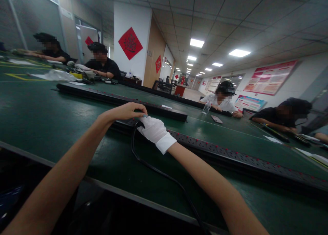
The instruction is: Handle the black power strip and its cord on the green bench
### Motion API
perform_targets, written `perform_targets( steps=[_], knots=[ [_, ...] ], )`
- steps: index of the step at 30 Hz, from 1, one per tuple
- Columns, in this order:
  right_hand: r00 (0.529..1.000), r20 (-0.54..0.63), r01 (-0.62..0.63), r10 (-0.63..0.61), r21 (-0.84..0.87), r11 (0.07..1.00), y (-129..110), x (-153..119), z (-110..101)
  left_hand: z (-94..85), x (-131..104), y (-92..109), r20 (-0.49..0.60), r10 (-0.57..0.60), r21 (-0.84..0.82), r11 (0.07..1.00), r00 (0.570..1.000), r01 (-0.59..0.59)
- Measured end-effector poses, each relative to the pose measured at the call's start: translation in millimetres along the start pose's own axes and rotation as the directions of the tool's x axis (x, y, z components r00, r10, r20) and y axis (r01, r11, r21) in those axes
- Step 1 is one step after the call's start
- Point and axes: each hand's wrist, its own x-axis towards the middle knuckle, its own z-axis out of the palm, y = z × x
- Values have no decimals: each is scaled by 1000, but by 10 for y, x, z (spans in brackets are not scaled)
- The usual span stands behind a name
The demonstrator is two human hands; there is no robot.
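My right hand [153, 129], in a white dotted glove, is closed around a black plug [140, 124] over a long black power strip [205, 147] with red switches. Whether the plug is in a socket is hidden by the glove. A black cable [164, 174] curves from the plug toward the table's near edge. My left hand [128, 111] is bare, its fingers bent and drawn together at the glove's fingertips. Anything pinched between them is hidden.
Behind my hands lies a second black power strip [115, 100] on the green table [64, 125]. A water bottle [206, 107] and a phone [216, 119] are at the far right. Other people sit around the table, with plastic bags [59, 75] and tools at the far left.
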Motion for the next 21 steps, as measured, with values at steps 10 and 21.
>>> perform_targets(
  steps=[10,21],
  knots=[
    [992,-120,45,-49,-33,998,13,39,7,-1,33,37,-82,139,135,983,987,-127],
    [981,-195,-31,11,-101,994,-38,11,-114,91,84,-16,-230,21,392,917,973,73]
  ],
)
